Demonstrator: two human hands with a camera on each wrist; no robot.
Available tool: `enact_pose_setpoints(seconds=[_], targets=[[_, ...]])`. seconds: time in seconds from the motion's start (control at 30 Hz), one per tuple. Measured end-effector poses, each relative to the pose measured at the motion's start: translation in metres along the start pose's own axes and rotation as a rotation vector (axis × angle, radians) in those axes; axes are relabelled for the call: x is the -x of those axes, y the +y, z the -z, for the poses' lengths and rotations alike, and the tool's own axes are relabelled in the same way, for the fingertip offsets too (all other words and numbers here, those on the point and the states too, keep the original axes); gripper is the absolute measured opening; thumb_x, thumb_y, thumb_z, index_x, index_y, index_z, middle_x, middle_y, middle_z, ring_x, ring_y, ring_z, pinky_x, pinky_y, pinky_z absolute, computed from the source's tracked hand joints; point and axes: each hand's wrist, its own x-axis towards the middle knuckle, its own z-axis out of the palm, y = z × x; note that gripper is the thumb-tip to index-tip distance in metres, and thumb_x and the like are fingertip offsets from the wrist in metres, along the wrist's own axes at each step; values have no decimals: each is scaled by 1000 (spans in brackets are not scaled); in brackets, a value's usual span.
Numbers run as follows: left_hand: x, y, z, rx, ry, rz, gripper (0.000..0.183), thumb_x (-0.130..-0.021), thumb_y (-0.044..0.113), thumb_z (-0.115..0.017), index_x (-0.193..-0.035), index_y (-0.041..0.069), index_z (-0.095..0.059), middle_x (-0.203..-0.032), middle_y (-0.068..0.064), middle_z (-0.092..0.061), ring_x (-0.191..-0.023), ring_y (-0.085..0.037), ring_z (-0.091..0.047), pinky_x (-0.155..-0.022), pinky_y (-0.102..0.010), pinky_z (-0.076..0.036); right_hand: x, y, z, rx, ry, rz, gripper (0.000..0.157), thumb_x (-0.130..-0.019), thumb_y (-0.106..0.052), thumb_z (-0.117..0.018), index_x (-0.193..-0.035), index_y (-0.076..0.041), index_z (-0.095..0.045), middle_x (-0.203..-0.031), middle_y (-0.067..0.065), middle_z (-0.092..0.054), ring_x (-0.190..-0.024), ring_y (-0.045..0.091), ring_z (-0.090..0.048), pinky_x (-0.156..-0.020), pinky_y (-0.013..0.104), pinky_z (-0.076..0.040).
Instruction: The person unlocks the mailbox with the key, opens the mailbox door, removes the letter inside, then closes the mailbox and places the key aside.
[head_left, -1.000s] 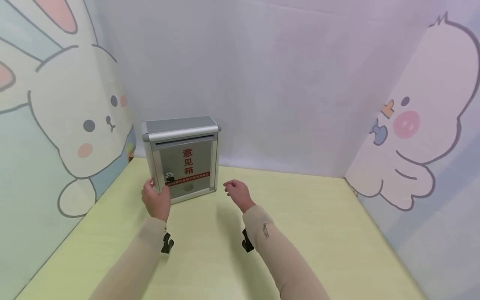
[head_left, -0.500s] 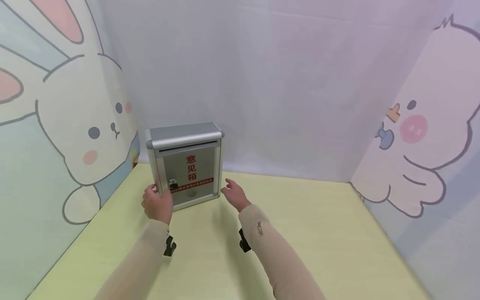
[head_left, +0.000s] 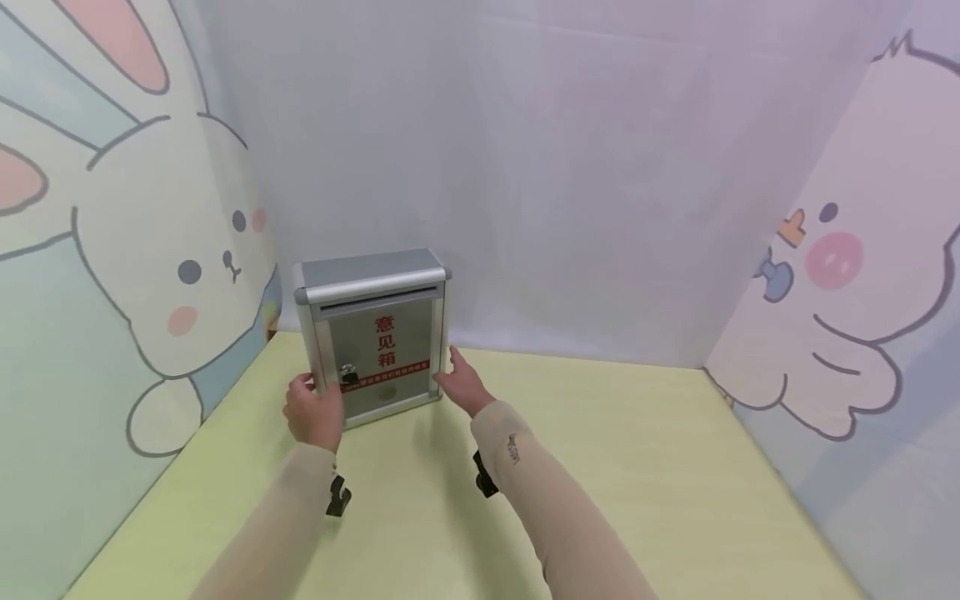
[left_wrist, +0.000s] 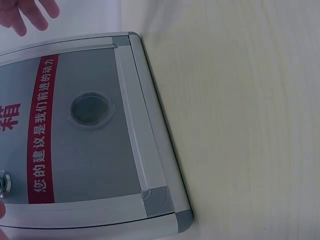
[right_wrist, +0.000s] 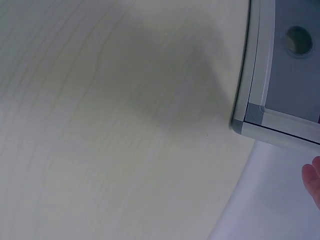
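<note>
A silver metal suggestion box [head_left: 405,342] with red Chinese lettering stands upright on the table, a narrow slot along its top front. On its front, near the left edge, is a small lock [head_left: 348,373] with a black piece at it. My left hand [head_left: 315,414] grips the box's lower left edge, thumb at the front and fingers along the side. My right hand [head_left: 465,387] is at the box's right side, its fingers extended. The left wrist view shows those right fingers [left_wrist: 32,15] spread beyond the box's edge, while most of the left hand is out of frame.
The pale yellow table [head_left: 637,467] extends in front and to the right of the box. A plain light curtain [head_left: 570,208] hangs close behind. Side curtains carry a rabbit drawing [head_left: 142,242] on the left and a chick drawing [head_left: 840,258] on the right.
My right hand has moved left and up to the box's right side, and its fingers have straightened. The left hand stays at the left edge. The head view has shifted slightly.
</note>
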Motion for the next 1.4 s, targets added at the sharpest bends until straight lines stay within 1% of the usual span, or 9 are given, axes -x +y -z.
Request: enact_pose_setpoints(seconds=[0.17, 0.4, 0.6, 0.8, 0.97, 1.07, 1.17, 1.3, 1.4], targets=[[1, -6, -1, 3, 26, 7, 48, -94, 22, -47, -134, -4, -41, -126, -24, -46, -115, -43, -39, -92, -57, -31, 0, -4, -4, -16, -23, -21, 70, -96, -21, -45, -154, -9, -7, -157, 12, -19, -140, 32, -26, -110, 47, -26], [-4, -6, -2, -5, 2, 7, 49, -94, 25, -47, -134, -2, -42, -127, -22, -48, -115, -42, -37, -93, -56, -30, -4, -18, -3, -82, 26, -37, 74, -94, -20, -47, -154, -8, -6, -156, 16, -21, -140, 34, -25, -110, 48, -25], [-9, -4, 2, -33, -2, -9, 46, -92, 23, -47, -131, -3, -45, -127, -22, -50, -114, -43, -38, -93, -55, -29, -11, -27, -3, -119, 45, -47, 72, -95, -20, -48, -154, -9, -9, -156, 15, -21, -140, 34, -25, -110, 47, -24], [-8, -6, 8, -95, -46, -49, 45, -95, 25, -44, -131, -2, -45, -127, -21, -53, -110, -43, -45, -90, -55, -32, -18, -20, -4, -156, 55, -46, 73, -94, -19, -49, -154, -8, -10, -156, 16, -20, -140, 35, -23, -111, 47, -23], [-8, -3, 12, -136, -35, -102, 42, -97, 27, -42, -126, -2, -51, -121, -23, -59, -103, -41, -56, -89, -54, -35, -20, -13, -8, -206, 65, -52, 74, -92, -18, -50, -153, -6, -11, -156, 19, -20, -139, 38, -24, -110, 50, -24], [-8, -1, 14, -120, -29, -126, 41, -96, 26, -43, -121, -4, -54, -117, -25, -61, -104, -42, -57, -89, -54, -37, -20, -13, -9, -207, 95, -57, 75, -88, -16, -52, -152, -5, -15, -153, 21, -24, -137, 40, -28, -108, 51, -27], [-9, 1, 15, -116, -27, -151, 37, -94, 21, -46, -116, -6, -57, -113, -28, -62, -101, -42, -58, -86, -52, -40, -22, -13, -11, -195, 129, -76, 75, -85, -15, -53, -151, -4, -19, -151, 22, -30, -134, 39, -34, -107, 50, -30], [-11, -1, 17, -156, -13, -197, 32, -92, 17, -49, -108, -8, -61, -107, -28, -64, -96, -42, -61, -80, -51, -42, -23, -13, -13, -183, 152, -93, 73, -84, -14, -54, -149, -3, -22, -148, 22, -34, -130, 38, -40, -105, 49, -33], [-13, -3, 19, -177, 6, -225, 30, -91, 15, -50, -105, -8, -62, -104, -28, -65, -94, -42, -62, -80, -51, -43, -24, -12, -14, -181, 158, -90, 71, -83, -11, -54, -147, -2, -25, -146, 22, -37, -128, 38, -43, -104, 49, -34]])
